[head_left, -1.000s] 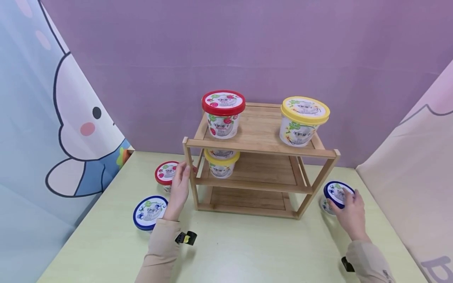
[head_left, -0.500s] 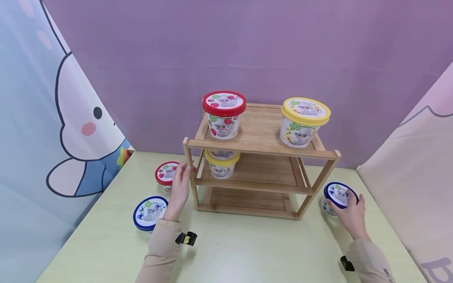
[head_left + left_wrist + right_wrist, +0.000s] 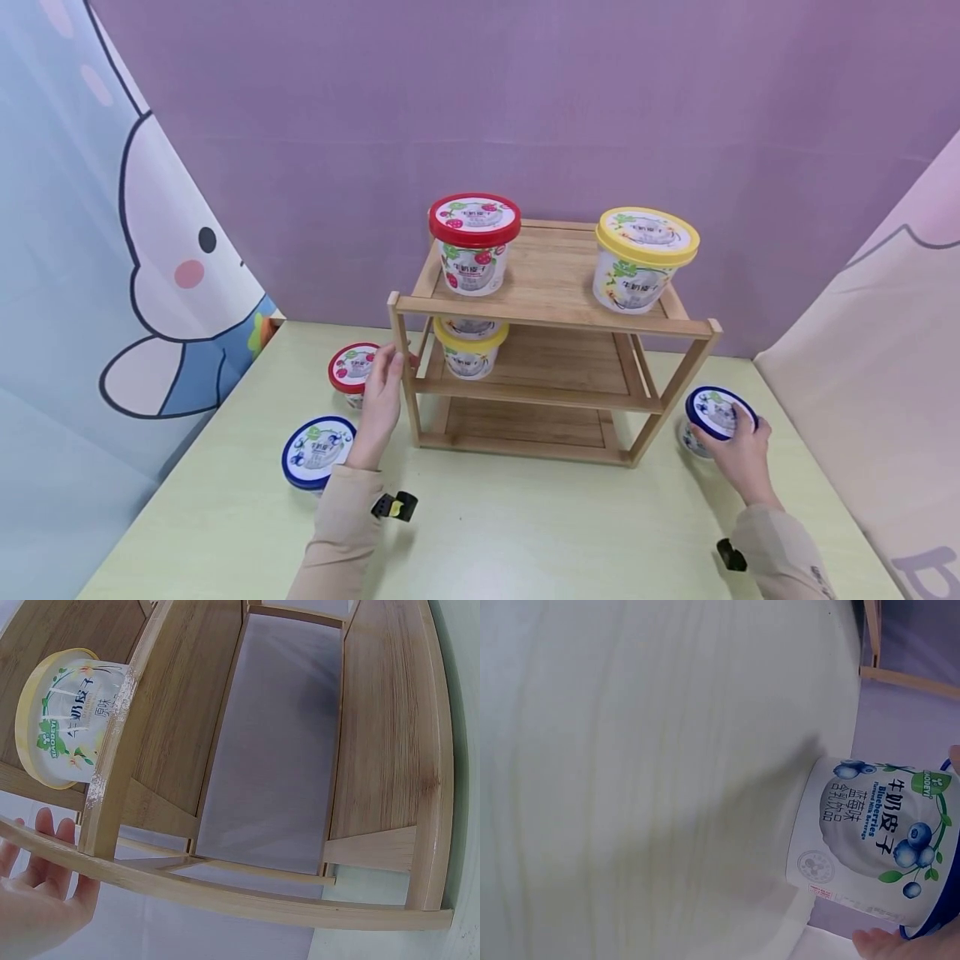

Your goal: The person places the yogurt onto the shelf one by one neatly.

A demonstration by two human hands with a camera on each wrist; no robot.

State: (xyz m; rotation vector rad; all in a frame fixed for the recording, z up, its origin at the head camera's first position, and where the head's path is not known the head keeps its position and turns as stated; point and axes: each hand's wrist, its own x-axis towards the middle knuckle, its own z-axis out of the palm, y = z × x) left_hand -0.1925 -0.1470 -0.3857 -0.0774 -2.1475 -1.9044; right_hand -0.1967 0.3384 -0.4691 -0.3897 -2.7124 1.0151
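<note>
My left hand [image 3: 381, 404] is at the left front post of a wooden rack [image 3: 555, 312]. In the left wrist view the fingers [image 3: 46, 855] reach behind the post and the thumb lies on the near side, holding it. At the far right my right hand [image 3: 742, 462] grips a blue-lidded tub [image 3: 720, 412] from above, thumb and fingers around its lid. The right wrist view shows this blueberry milk drink tub [image 3: 877, 840] with its base at the table surface; whether it touches is unclear.
A red-lidded tub [image 3: 474, 242] and a yellow-lidded tub [image 3: 645, 258] stand on the rack's top. Another yellow-lidded tub [image 3: 471, 354] sits on the middle shelf. Left of the rack, a red-lidded tub [image 3: 349, 368] and a blue-lidded tub [image 3: 318, 450] stand on the table [image 3: 525, 533].
My right hand has shifted very slightly at the blue lid, with its fingers settling around the edge. The left hand stays at the post, and the other tubs have not moved.
</note>
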